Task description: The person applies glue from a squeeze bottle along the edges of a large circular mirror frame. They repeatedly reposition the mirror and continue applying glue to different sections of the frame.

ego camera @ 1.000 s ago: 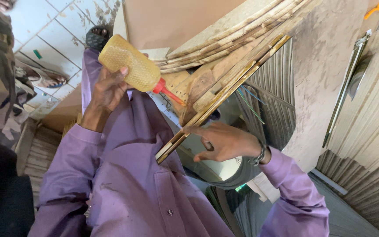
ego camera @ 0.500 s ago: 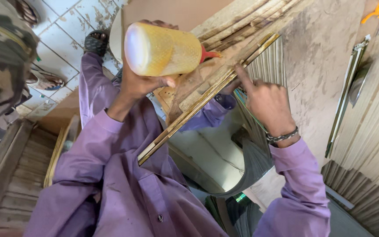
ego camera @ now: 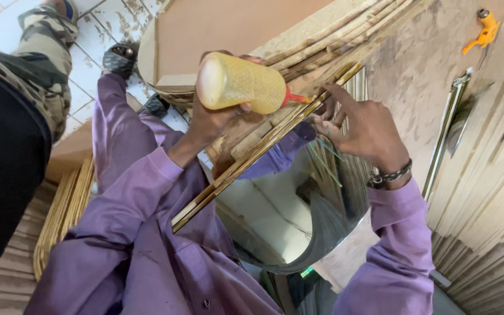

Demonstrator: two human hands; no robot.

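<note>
Since half a second ago, swung lower: glue bottle (ego camera: 241, 81), gripped in left hand (ego camera: 212, 119), red tip at wooden strip (ego camera: 263, 143) beside right hand (ego camera: 364, 127), fingers spread, pressing there. Soft, light, squeezable; best held mid-body. Mirror (ego camera: 281, 216) below: fragile.

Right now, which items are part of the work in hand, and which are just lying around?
In use:
left hand
yellow squeeze bottle
right hand
gold-edged frame strip
mirror

Lying about:
orange tool
metal handle
stacked strips

Loose purple long-sleeved garment (ego camera: 147, 245); beaded bracelet (ego camera: 389, 174) on the right wrist.
</note>
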